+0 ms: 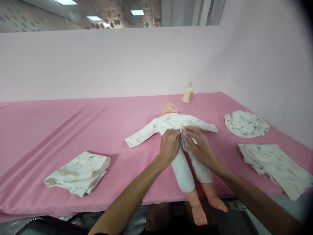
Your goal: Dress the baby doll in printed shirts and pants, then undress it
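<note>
A baby doll [168,108] lies on its back on the pink-covered table, its feet hanging over the front edge. It wears a white printed baby shirt [168,121] with the sleeves spread wide, and its legs are white down to the shins. At the shirt's front opening, my left hand [169,145] is closed with its fingertips pinching the fabric edge. Opposite it, my right hand [199,145] pinches the other side of the same opening. The small fastening between my fingertips is hidden.
A pump bottle [188,93] stands by the back wall. Folded printed cloth [79,173] lies at the left. A crumpled printed garment [245,124] and another folded garment [276,164] lie at the right. The pink sheet [132,182] reaches over the table's front edge.
</note>
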A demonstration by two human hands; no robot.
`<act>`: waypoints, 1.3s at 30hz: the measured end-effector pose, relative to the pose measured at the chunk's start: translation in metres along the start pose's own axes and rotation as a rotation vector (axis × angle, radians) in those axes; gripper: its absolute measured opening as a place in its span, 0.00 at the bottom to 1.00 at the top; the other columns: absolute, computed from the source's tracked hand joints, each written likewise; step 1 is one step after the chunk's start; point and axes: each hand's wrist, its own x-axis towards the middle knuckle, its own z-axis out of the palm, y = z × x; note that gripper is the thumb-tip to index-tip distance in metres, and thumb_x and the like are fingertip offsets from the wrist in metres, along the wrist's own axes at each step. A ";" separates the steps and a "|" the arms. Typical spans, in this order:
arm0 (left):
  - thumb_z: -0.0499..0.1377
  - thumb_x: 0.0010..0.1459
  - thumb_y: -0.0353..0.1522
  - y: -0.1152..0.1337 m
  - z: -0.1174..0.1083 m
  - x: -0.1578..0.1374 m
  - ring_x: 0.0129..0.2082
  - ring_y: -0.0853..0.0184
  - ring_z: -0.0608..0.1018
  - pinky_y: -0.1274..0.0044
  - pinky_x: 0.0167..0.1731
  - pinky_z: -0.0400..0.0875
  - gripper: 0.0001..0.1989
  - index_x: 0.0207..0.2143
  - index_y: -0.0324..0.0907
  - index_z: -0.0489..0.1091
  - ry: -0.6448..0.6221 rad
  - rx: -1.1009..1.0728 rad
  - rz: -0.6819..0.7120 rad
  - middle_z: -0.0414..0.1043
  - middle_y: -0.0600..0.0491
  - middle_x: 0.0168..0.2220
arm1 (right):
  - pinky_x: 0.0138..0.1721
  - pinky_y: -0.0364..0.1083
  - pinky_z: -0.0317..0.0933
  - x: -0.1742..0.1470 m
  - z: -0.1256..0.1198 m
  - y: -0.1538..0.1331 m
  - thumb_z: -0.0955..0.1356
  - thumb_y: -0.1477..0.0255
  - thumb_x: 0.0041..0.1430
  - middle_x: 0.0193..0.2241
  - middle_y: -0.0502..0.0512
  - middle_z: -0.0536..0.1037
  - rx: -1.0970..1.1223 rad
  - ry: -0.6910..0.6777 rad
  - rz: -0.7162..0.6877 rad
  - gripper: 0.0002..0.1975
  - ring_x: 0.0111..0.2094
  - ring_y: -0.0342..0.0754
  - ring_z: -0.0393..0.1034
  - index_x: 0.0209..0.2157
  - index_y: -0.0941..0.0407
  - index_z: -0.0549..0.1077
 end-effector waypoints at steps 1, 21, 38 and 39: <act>0.49 0.66 0.26 0.002 -0.001 0.001 0.29 0.67 0.65 0.74 0.31 0.56 0.15 0.26 0.42 0.64 -0.006 -0.050 -0.041 0.68 0.54 0.27 | 0.57 0.53 0.64 -0.001 0.002 0.000 0.61 0.66 0.71 0.54 0.58 0.75 -0.023 0.008 -0.027 0.15 0.55 0.52 0.69 0.51 0.51 0.76; 0.51 0.62 0.33 0.008 -0.023 0.013 0.25 0.72 0.61 0.77 0.27 0.53 0.13 0.23 0.40 0.62 -0.174 -0.523 -0.347 0.61 0.58 0.23 | 0.58 0.59 0.66 -0.006 0.019 0.011 0.57 0.76 0.70 0.59 0.61 0.72 -0.260 0.031 -0.275 0.24 0.59 0.54 0.66 0.65 0.52 0.64; 0.55 0.57 0.37 0.001 -0.042 0.021 0.20 0.75 0.60 0.80 0.21 0.54 0.13 0.26 0.39 0.72 -0.283 -0.898 -0.612 0.63 0.58 0.21 | 0.59 0.61 0.64 -0.006 0.015 0.014 0.57 0.79 0.69 0.61 0.60 0.69 -0.275 -0.029 -0.323 0.27 0.62 0.55 0.63 0.65 0.50 0.64; 0.56 0.57 0.38 0.000 -0.041 0.021 0.20 0.75 0.60 0.81 0.20 0.54 0.13 0.26 0.39 0.72 -0.283 -0.898 -0.618 0.62 0.58 0.21 | 0.59 0.61 0.64 -0.006 0.014 0.015 0.57 0.80 0.68 0.61 0.60 0.69 -0.276 -0.039 -0.326 0.27 0.62 0.55 0.62 0.66 0.50 0.63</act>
